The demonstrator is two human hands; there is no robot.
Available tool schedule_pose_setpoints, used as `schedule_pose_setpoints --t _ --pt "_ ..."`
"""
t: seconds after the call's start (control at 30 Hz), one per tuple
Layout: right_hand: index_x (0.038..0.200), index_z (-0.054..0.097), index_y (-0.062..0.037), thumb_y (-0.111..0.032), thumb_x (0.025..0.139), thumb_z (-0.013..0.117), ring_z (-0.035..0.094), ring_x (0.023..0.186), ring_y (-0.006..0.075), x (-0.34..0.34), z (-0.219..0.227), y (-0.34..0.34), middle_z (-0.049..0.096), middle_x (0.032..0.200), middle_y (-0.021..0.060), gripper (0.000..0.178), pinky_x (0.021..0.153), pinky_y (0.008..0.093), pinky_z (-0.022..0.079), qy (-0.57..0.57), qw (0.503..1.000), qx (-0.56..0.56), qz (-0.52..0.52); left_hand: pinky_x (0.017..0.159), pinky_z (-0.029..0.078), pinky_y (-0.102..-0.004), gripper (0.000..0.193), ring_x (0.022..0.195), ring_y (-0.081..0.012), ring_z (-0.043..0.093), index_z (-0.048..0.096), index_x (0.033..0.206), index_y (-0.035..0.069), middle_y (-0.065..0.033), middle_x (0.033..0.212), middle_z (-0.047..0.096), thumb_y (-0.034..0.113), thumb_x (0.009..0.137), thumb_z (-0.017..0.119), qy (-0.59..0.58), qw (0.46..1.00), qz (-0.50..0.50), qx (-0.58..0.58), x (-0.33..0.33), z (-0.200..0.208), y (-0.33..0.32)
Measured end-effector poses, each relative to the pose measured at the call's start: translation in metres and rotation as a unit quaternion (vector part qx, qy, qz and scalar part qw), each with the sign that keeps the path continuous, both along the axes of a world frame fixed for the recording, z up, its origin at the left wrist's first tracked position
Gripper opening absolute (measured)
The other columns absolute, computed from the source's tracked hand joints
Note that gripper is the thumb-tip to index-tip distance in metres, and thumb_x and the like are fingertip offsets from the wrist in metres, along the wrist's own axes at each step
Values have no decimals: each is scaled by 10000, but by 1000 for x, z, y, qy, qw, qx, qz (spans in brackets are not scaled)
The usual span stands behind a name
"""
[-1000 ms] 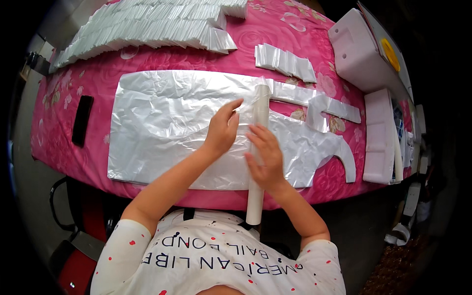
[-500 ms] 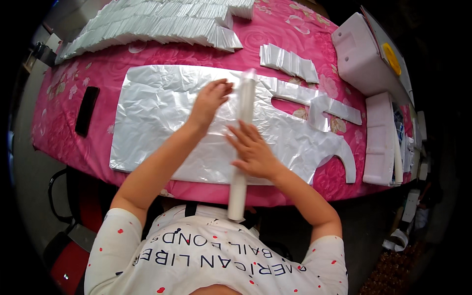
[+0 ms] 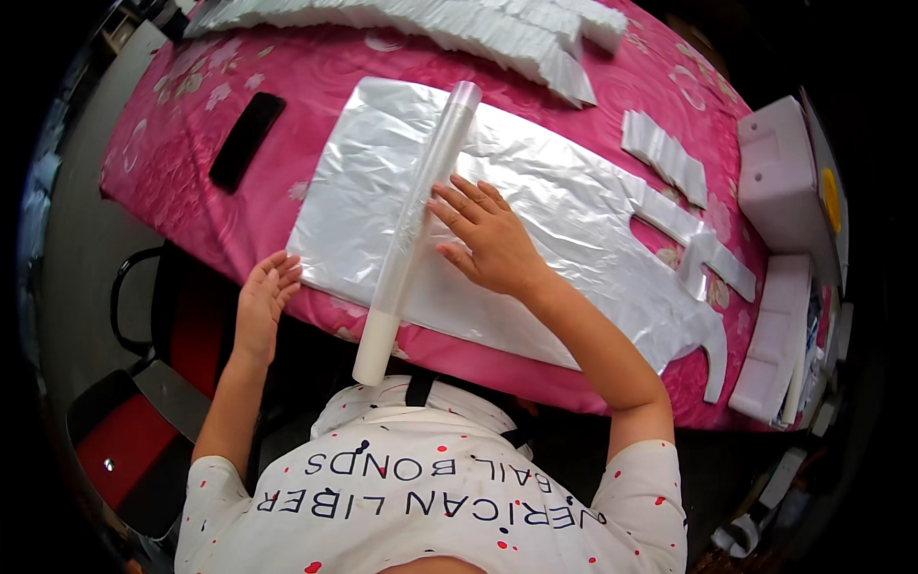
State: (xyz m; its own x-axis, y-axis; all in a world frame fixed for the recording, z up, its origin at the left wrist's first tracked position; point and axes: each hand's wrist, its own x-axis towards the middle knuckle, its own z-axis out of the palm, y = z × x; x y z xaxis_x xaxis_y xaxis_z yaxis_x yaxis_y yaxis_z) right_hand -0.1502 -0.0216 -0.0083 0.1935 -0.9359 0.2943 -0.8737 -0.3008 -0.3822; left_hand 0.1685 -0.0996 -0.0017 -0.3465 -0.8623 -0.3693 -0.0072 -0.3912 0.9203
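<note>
A flat stack of white plastic T-shirt bags point(image 3: 535, 201) lies on the table, handles toward the right. Across its left part rests a long pale, translucent roll point(image 3: 413, 206), slanting, its near end jutting past the table edge. My right hand point(image 3: 492, 239) lies open on the bags, palm down, with the fingertips against or very close to the roll. Beside the near left corner of the stack is my left hand point(image 3: 266, 298), fingers loosely bent and a little apart; they come up to the corner, and I see nothing held in them.
A pink flowered cloth point(image 3: 316, 230) covers the table. At the left lies a black phone point(image 3: 247, 142). Folded white bags point(image 3: 478, 29) are heaped at the back, with a smaller bundle point(image 3: 664, 158) on the right. White foam boxes point(image 3: 779, 158) stand at the right edge; a red chair point(image 3: 124, 450) is lower left.
The roll has moved left over the bags, away from their handles. My left hand has gone from the middle of the stack to its near left corner. The whole view has shifted.
</note>
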Motion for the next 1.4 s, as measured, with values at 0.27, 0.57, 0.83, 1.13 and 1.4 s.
schedule_pose_setpoints --t 0.27,0.57,0.83,1.13,1.4 --pt "1305 420 -68 -367 842 512 242 1327 309 70 -17 -94 342 1400 109 559 1084 451 178 19 998 12 58 923 389 -337 552 1067 -249 500 332 1301 -35 -168 1212 469 106 826 575 -262 905 -119 -312 -12 7 43" --pt "1335 261 78 -178 757 591 210 1315 351 160 -36 -138 277 1365 279 713 1076 430 175 -306 899 -88 -299 790 481 -355 604 875 -323 593 441 1190 -27 -188 992 591 123 681 730 -317 905 -128 -252 7 -6 35" --pt "1182 356 23 -192 784 617 571 810 171 109 26 -104 548 952 111 522 723 309 514 -877 453 158 -36 617 531 -273 785 767 -173 616 372 1251 -119 -152 940 589 418 736 623 369 848 -284 252 -15 20 46" --pt "1193 311 26 -168 734 650 566 726 160 72 57 -50 515 847 94 603 668 315 502 -822 559 56 -95 608 500 -263 558 666 -111 571 511 1128 -31 -63 792 578 273 703 708 120 916 -332 188 -49 43 49" --pt "1197 299 -12 -148 741 627 555 738 146 52 41 -10 510 840 72 578 695 308 506 -860 500 -2 -107 544 493 -236 644 644 -122 577 500 1094 -47 -85 795 576 391 677 724 186 850 -404 282 -55 32 61"
